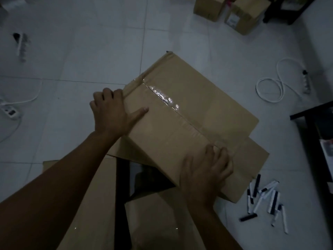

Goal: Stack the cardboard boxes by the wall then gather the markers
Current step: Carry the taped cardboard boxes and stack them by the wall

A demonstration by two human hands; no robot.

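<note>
- The left hand [110, 112] clamps the far-left edge of the taped cardboard box [189, 112], fingers curled over the side, thumb flat on top.
- The right hand [205, 170] presses the near corner, fingers spread across the lid.
- The box sits skewed on a lower box [252, 159], corners overhanging; one uneven push and I reckon it slides off.
- Danger spot: the markers [263, 199] lie scattered on the floor tiles [90, 51] just beside the stack. A slipping box could land on them or send them rolling.
- Count: two boxes stacked here, more cardboard [90, 204] at the near edge, two small boxes [230, 13] far off.
- Markers: roughly nine, blurred, hard to separate.
- Three power strips: left [22, 46], right [306, 82] and near-left [10, 111].
</note>
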